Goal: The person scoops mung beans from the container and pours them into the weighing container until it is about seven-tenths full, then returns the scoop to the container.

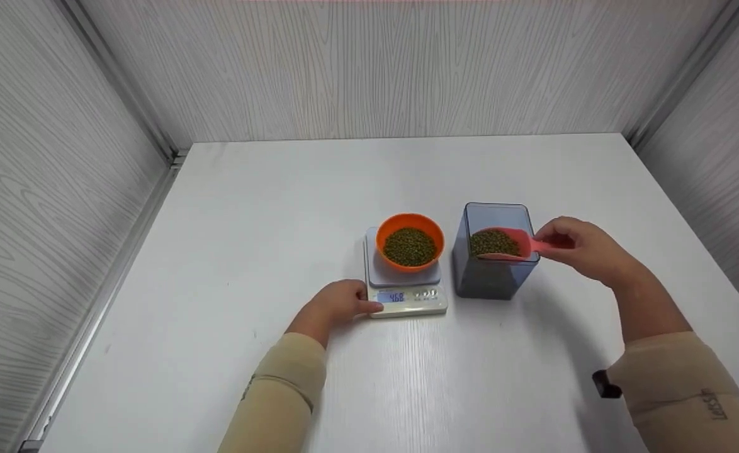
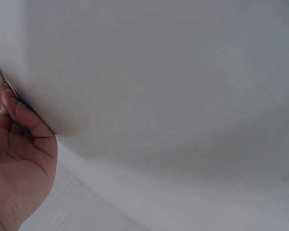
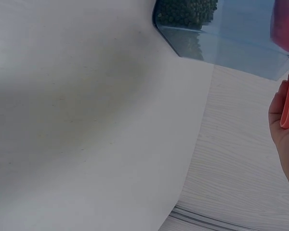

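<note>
A white kitchen scale (image 1: pixel 407 301) bears an orange bowl (image 1: pixel 410 217) partly filled with small green beans (image 1: pixel 410 247); its display appears to read 468. My left hand (image 1: pixel 342 301) holds the scale's front left corner, thumb over the edge near the display. In the left wrist view, curled fingers (image 2: pixel 26 115) meet the scale's side. With my right hand (image 1: pixel 590 251) I grip the handle of a pink scoop (image 1: pixel 522 241), loaded with green beans. That scoop is level over the mouth of a bluish see-through container (image 1: pixel 492 280). More beans (image 3: pixel 185 12) lie in the container's bottom.
Both scale and container stand on a white table (image 1: pixel 269 207), close together with a narrow gap between them. Pale wood-grain panels (image 1: pixel 369 69) rise behind the table and on both sides. A small black piece (image 1: pixel 607 384) sticks out from the right sleeve.
</note>
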`<state>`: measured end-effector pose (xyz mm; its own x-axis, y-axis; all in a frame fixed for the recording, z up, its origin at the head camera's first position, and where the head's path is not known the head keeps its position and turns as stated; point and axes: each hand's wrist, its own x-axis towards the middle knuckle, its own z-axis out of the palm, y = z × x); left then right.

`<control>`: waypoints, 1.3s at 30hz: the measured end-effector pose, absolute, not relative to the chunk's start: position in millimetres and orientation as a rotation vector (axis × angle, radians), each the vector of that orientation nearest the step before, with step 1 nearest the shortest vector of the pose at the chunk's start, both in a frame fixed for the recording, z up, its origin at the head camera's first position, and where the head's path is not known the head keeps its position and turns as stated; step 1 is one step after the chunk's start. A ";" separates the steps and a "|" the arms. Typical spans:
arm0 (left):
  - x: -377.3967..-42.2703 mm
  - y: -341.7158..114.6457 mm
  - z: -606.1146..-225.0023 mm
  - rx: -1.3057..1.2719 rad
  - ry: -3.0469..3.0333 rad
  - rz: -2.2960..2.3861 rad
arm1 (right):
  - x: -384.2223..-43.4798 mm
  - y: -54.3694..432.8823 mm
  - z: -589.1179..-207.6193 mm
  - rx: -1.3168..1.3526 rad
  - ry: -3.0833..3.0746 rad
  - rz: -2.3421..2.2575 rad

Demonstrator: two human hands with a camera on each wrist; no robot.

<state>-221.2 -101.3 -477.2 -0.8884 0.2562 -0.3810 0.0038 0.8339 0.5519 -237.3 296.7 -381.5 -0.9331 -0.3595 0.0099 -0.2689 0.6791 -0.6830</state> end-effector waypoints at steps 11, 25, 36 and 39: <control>-219.2 -101.3 -473.9 0.173 2.560 0.799 | -238.2 302.1 -386.9 -0.510 2.742 -1.155; -220.3 -100.7 -476.3 0.170 2.571 0.773 | -236.8 301.2 -387.7 -0.494 2.746 -1.166; -220.6 -99.6 -476.0 0.169 2.567 0.752 | -242.2 292.4 -369.7 -0.514 2.760 -1.182; -220.5 -99.6 -475.3 0.165 2.566 0.745 | -244.1 280.6 -361.4 -0.506 2.768 -1.176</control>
